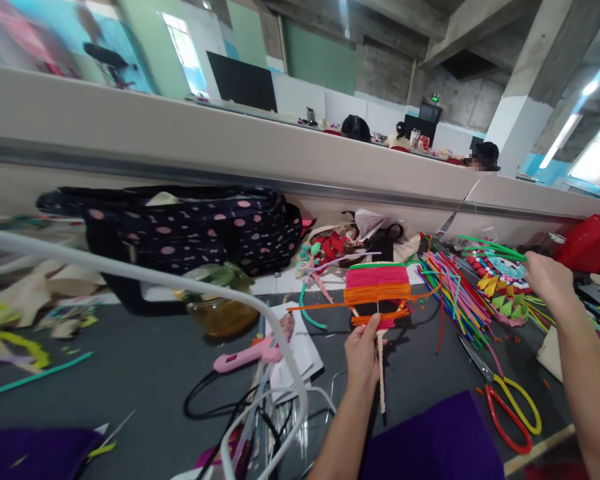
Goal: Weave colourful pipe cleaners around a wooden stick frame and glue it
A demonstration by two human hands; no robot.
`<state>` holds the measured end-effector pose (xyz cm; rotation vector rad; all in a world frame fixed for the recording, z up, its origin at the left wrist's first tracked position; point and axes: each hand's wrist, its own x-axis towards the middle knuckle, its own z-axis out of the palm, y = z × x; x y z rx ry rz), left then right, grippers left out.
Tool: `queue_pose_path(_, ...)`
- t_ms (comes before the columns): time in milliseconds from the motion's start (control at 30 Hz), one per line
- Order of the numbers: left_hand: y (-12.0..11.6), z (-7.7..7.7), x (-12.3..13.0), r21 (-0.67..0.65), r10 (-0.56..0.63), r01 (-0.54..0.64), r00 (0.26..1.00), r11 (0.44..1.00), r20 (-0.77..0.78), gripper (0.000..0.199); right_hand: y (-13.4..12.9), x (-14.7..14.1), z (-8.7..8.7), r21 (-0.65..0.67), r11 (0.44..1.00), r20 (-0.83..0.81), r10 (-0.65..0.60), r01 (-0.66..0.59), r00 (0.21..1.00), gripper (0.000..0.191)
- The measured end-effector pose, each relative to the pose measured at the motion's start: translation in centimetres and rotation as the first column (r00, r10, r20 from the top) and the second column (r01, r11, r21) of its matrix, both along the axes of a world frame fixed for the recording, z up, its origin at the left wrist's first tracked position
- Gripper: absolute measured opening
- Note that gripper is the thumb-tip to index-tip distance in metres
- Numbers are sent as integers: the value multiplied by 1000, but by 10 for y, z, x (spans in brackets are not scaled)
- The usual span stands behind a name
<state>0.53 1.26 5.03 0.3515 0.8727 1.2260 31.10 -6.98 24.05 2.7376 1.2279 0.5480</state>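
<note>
- Fingers of left hand (363,353) clamped on the stem of a pipe-cleaner fan (379,293), thumb at the front just under the lowest orange band, stem running down past the wrist, wrapped in pale cord.
- Fan held upright over the dark grey tabletop (145,367): green strip on top, pink block below, orange bands under that, one long orange pipe cleaner (325,305) poking out level toward the left.
- Fingers of right hand (547,277) closed on a green pipe cleaner (490,248), its length stretching leftward above the far right clutter; exact pinch hidden behind the back of the hand.
- Between the two hands, a fanned bundle of loose coloured pipe cleaners (455,293) lying flat on the table.
- Just under the right hand, a folded yellow-and-green paper craft piece (505,300) beside red beads.
- Near the right forearm, scissors (505,400) with one red and one yellow handle loop, blades pointing up toward the bundle.
- Left of the fan hand, a pink glue gun (245,355) with black cord, resting against white paper sheets (300,347).
- Farther back, an amber glass jar (220,310) and a dark dotted bag (180,227) against the low partition wall (280,153).
- Purple cloth (430,440) at the near edge, under the left forearm.
- White curved tubing (155,273) sweeping across the left foreground, blurred.
</note>
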Motion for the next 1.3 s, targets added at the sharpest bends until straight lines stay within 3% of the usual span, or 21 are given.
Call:
queue_pose_path(67, -1, -1, 1, 3, -3, 3, 1000, 1000, -1, 37, -3, -4, 6, 162, 986, 8, 33, -34, 999, 28)
queue_pose_path(133, -1, -2, 2, 10, -11, 11, 1000, 1000, -8, 37, -3, -13, 5, 323, 932, -31, 184, -164, 983, 35)
queue_pose_path(200, -2, -3, 4, 18, -22, 22, 1000, 1000, -16, 38, 0, -27, -1, 472, 810, -67, 427, -348, 902, 38)
queue_pose_path(267, -3, -4, 6, 24, -28, 28, 999, 999, -18, 39, 5, -48, -15, 577, 645, -57, 644, -501, 763, 36)
queue_pose_path(367, -5, -4, 8, 32, -40, 41, 999, 999, -15, 38, 16, -88, -46, 604, 486, -38, 809, -631, 587, 32)
queue_pose_path(467, -7, -6, 10, 45, -45, 46, 999, 998, -13, 36, 28, -126, -86, 524, 426, -44, 879, -738, 475, 31)
queue_pose_path(600, -8, -8, 11, 54, -47, 47, 999, 997, -7, 35, 41, -148, -130, 328, 396, -19, 910, -858, 413, 36)
queue_pose_path(767, -8, -6, 11, 51, -42, 43, 999, 998, -16, 34, 47, -143, -144, 234, 405, 26, 906, -884, 423, 40)
queue_pose_path(967, -10, -3, 11, 46, -52, 52, 999, 998, -6, 36, 46, -144, -139, 236, 421, 76, 891, -876, 448, 39)
queue_pose_path(1100, -9, -4, 10, 22, -42, 43, 999, 999, -20, 38, 36, -142, -141, 447, 431, 34, 867, -784, 496, 36)
queue_pose_path(1200, -8, -4, 9, 19, -36, 36, 999, 999, -30, 40, 28, -133, -148, 727, 431, -37, 802, -535, 597, 28)
queue_pose_path(1300, -8, -3, 9, 23, -18, 19, 999, 1000, -33, 40, 23, -122, -161, 937, 345, -230, 739, -62, 634, 23)
